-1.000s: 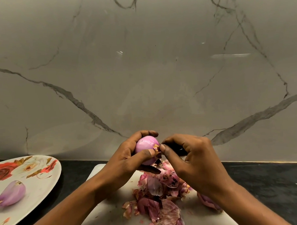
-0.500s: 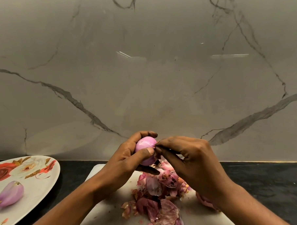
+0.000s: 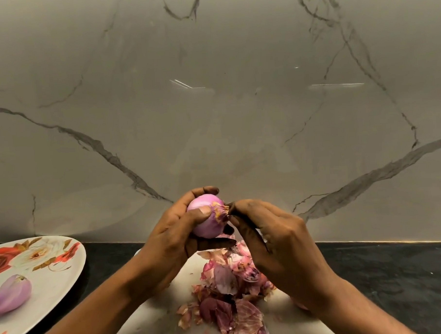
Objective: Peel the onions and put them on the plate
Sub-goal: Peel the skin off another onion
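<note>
Onion (image 3: pixel 206 221) over white board (image 3: pixel 155 318), black counter (image 3: pixel 385 273), marble wall (image 3: pixel 212 116)

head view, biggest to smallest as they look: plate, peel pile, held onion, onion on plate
1. plate, though cut off by the frame
2. peel pile
3. held onion and onion on plate: look alike, each only partly seen, so unranked

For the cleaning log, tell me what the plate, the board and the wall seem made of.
Plate: glossy white with printed roses, likely melamine or glazed ceramic; the look leaves it open. Board: off-white with a dull finish and a rounded corner, plastic or stone, cannot tell which. Wall: polished marble or marble-look tile, shown by grey veins and sharp light reflections.
</note>
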Tool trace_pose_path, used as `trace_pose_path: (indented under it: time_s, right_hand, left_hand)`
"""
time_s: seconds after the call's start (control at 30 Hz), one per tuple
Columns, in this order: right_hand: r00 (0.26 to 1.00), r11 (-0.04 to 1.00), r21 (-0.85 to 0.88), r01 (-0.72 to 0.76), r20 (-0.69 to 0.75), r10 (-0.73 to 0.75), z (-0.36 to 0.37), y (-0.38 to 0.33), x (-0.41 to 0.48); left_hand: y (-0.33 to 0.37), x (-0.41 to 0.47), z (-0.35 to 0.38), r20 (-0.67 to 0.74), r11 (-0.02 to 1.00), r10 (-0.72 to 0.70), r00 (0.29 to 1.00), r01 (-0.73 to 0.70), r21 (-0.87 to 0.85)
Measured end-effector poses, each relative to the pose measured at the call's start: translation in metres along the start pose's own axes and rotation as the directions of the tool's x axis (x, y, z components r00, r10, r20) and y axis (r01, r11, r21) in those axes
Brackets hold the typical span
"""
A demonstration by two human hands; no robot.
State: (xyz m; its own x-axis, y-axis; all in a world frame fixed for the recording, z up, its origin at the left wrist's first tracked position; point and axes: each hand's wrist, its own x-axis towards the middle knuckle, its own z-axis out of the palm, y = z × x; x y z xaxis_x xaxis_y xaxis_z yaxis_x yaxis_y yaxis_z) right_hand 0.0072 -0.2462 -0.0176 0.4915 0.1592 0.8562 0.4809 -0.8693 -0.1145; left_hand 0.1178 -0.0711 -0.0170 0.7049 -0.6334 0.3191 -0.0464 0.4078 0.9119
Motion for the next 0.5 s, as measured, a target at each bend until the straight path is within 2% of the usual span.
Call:
trace_pose_path:
  time_s: [0.1, 0.2, 0.27, 0.37, 0.5]
  right_hand:
    - [0.983, 0.99, 0.097, -0.106, -0.142, 0.119, -0.004, 0.0031, 0.002]
    - [0.937, 0.923, 0.281, -0.263, -0.154, 0.314, -0.0086, 0.0071, 0.0033]
    - [0.914, 0.882, 0.332, -0.334, -0.116, 0.389, -0.0096, 0.0068, 0.0031]
    - [0.885, 0.803, 0.414, -0.43, 0.016, 0.466, -0.0097, 0.0057, 0.0017]
    - [0.87, 0.758, 0.43, -0.49, 0.181, 0.459, -0.0095, 0.0017, 0.0047]
  left_hand:
    - [0.0029, -0.003, 0.0017, 0.052, 1.0, 0.026, 0.998, -0.026, 0.002]
    - [0.0026, -0.0041, 0.0019, 0.06, 0.999, 0.036, 0.998, -0.038, 0.036]
    - [0.0022, -0.0036, 0.0014, 0.059, 0.997, 0.039, 0.998, -0.043, 0.071]
    - [0.0012, -0.0056, 0.0026, 0.062, 0.991, 0.05, 0.997, -0.057, 0.12]
    - [-0.0005, -0.0075, 0.0021, 0.084, 0.973, 0.076, 0.994, -0.093, 0.213]
